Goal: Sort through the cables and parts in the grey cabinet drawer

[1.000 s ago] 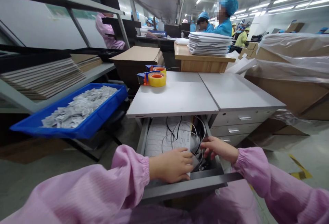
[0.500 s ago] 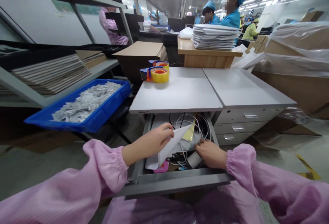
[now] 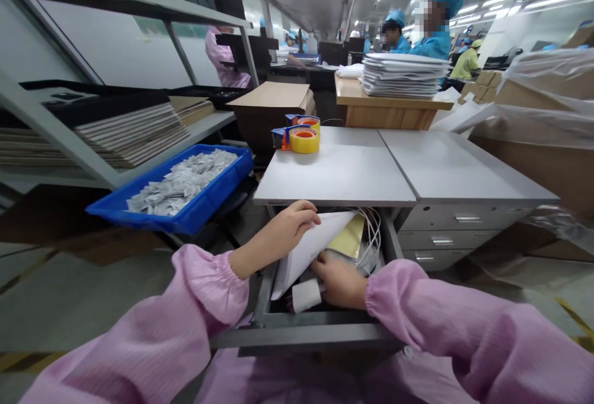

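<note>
My left hand point(image 3: 293, 231) is closed on white paper sheets point(image 3: 310, 244), lifting them at a slant inside an open drawer point(image 3: 304, 335). My right hand point(image 3: 342, 280) reaches into the drawer at the right edge of the sheets. Its fingers are curled and their tips partly hidden, so what they hold cannot be made out. A white block-like object point(image 3: 306, 296) lies just left of my right hand. Behind that hand are a yellow sheet point(image 3: 349, 236) and looped white cables point(image 3: 372, 231). The sheets cover the drawer's left part.
Two tape dispensers point(image 3: 304, 140) stand on the white cabinet top point(image 3: 338, 175) above the drawer. To the left is a blue tray point(image 3: 185, 224) of small packets beside a shelf rack point(image 3: 99, 159). White envelopes point(image 3: 403, 75) are stacked behind. Co-workers point(image 3: 434, 42) are farther back.
My right hand has moved left across the drawer, closer to my left hand. The paper is raised and spread over more of the contents. The pink item at the front is hidden.
</note>
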Motion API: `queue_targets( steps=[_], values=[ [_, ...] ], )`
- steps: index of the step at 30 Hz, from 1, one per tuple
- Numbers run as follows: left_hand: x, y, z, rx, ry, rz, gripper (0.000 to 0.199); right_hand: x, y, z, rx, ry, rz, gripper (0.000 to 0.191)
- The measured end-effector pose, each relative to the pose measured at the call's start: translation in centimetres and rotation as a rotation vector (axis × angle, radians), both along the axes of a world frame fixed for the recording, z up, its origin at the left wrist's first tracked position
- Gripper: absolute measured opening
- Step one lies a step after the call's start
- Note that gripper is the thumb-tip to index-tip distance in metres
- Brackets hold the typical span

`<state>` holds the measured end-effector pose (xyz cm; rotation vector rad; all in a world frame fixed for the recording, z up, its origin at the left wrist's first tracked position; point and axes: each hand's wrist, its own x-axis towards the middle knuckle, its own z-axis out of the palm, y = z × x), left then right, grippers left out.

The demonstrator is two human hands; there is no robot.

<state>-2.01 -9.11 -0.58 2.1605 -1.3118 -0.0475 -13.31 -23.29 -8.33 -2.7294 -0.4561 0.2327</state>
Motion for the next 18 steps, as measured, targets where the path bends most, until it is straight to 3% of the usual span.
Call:
queue_targets(
  steps=[3, 5, 7, 9, 11, 13, 18],
  values=[
    [0.5, 0.0, -0.1, -0.021, -0.011, 0.001, 0.023, 0.3, 1.1, -1.1, -0.085, 0.009, -0.04, 0.063],
    [0.8, 0.1, -0.1, -0.029, -0.007, -0.009, 0.022, 0.3, 0.7, -1.2, -0.085, 0.019, -0.06, 0.061],
    [1.0, 0.1, -0.2, -0.043, -0.001, -0.007, 0.023, -0.1, -0.2, -0.4, -0.064, 0.013, -0.056, 0.052],
    [1.3, 0.1, -0.3, -0.056, 0.01, -0.008, 0.022, -1.0, -1.5, 1.5, 0.052, 0.028, -0.014, 0.043],
    [1.6, 0.0, -0.5, -0.055, 0.04, -0.02, 0.021, -2.2, -3.1, 4.5, 0.301, 0.061, 0.044, 0.039],
    [1.7, -0.2, -0.8, -0.044, 0.088, -0.034, 0.021, -3.2, -4.8, 8.8, 0.562, 0.016, 0.037, 0.041],
    [0.0, -1.6, -0.7, 0.118, 0.219, -0.067, 0.021, -3.2, -7.6, 22.6, 1.015, -0.221, -0.299, 0.03]
  ],
)
